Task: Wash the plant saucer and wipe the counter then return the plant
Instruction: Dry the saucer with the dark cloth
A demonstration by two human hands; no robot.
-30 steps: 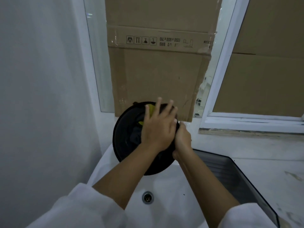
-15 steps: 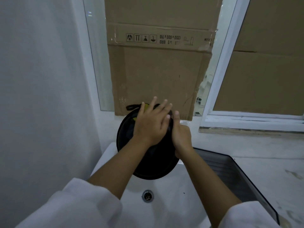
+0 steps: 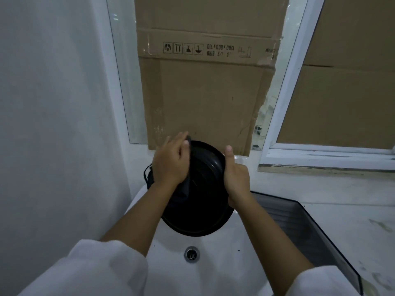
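Centre of the frame, and the saucer (image 3: 205, 206) is up off everything: black, round, tilted on edge, held in the air over the white sink (image 3: 230, 274), with the drain (image 3: 191, 254) just below its lower rim.

Right hand (image 3: 236, 176) has the saucer's right rim. The thumb stands straight up along the near face and the fingers wrap out of sight behind the edge, so that is a firm grip.

Left hand (image 3: 171, 161) is on the left part of the saucer, fingers close to straight and pointing to the upper right, laid flat on a dark cloth (image 3: 181, 193) and pressing it to the dish. A fold of the cloth hangs down under the palm, a corner pokes out past the fingertips, and a thin loop sticks out at the far left. Whether the thumb pinches the cloth, I cannot tell.

White sleeves fill both lower corners.

To the right of the sink runs a dark ribbed drainer (image 3: 299, 227), and beyond it is the pale counter (image 3: 346, 221), smudged in places. Across the top, cardboard (image 3: 203, 92) with printing on it covers the glass, and a white window frame (image 3: 284, 99) slants down at the upper right. A plain white wall (image 3: 53, 103) takes the left side.
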